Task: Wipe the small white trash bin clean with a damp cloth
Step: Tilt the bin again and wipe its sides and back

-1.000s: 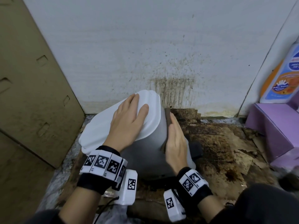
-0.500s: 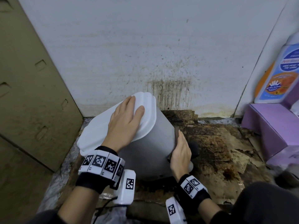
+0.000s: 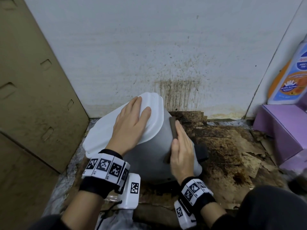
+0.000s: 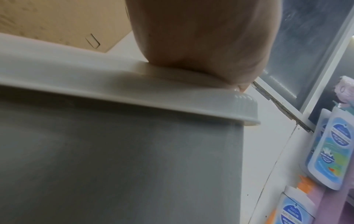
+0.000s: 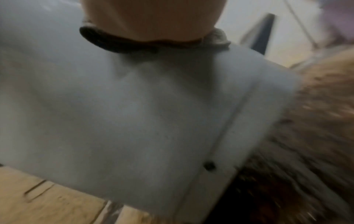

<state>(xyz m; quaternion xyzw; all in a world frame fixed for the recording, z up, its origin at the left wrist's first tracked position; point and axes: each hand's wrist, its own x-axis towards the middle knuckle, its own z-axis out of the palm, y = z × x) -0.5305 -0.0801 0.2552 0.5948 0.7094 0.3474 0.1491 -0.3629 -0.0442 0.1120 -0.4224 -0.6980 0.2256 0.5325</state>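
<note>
The small white trash bin stands on the floor, tilted to the left, its lid closed. My left hand lies flat on the lid with straight fingers. My right hand presses a dark brown cloth flat against the bin's right side wall, fingers straight and pointing toward the lid rim. In the left wrist view the palm rests on the lid's rim. The right wrist view is blurred, with the cloth squeezed between palm and bin wall.
Stained, peeling brown flooring spreads right of the bin below a spattered white wall. A cardboard panel leans at left. A purple box and a detergent bottle stand at right. My dark-clothed knee is at lower right.
My right hand slid the cloth down the bin's side, then back up toward the lid rim. The left hand stayed on the lid.
</note>
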